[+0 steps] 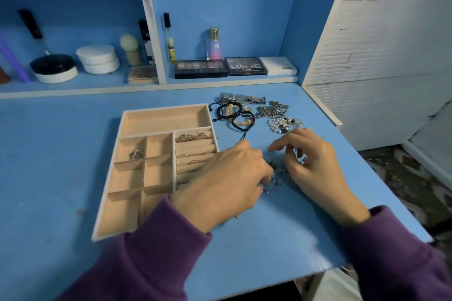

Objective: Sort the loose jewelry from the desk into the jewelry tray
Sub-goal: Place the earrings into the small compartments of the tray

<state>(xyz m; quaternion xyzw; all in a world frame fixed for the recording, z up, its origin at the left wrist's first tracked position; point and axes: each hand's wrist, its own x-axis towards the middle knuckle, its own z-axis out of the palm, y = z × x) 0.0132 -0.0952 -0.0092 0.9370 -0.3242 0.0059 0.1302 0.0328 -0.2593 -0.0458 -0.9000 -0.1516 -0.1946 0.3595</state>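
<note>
Tray (166, 118): one, beige, divided, rings (186, 137) in two cells. Right of it: three black bead bracelets (234, 113), one pearl heap (281, 124). Left hand (225, 178) and right hand (315, 168), fingers (278, 145) curled, pinch one silver tangle (276, 176) just right of tray.

Home vanity desk (73, 154), makeup palettes (200, 68), perfume bottle (214, 44), jewelry tray (166, 107)
</note>
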